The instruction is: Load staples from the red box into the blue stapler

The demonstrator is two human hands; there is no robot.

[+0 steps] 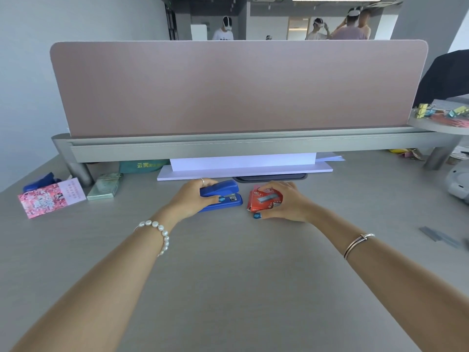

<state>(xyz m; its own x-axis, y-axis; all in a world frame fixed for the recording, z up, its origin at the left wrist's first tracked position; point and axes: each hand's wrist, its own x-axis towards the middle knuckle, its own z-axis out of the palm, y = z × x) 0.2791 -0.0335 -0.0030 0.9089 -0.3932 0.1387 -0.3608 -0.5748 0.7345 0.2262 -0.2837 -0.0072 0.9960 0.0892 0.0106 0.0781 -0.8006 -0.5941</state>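
Left grip (193,199) clasps 1 blue stapler (223,195); right grip (286,201) clasps 1 red box (265,199).

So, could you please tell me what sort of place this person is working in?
Most likely a shared office: a grey desk backed by a pink partition screen, with a blue stapler and paper stacks on it, and binder clips on a shelf nearby.

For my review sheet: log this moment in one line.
left hand on blue stapler | right hand on red box | stapler closed
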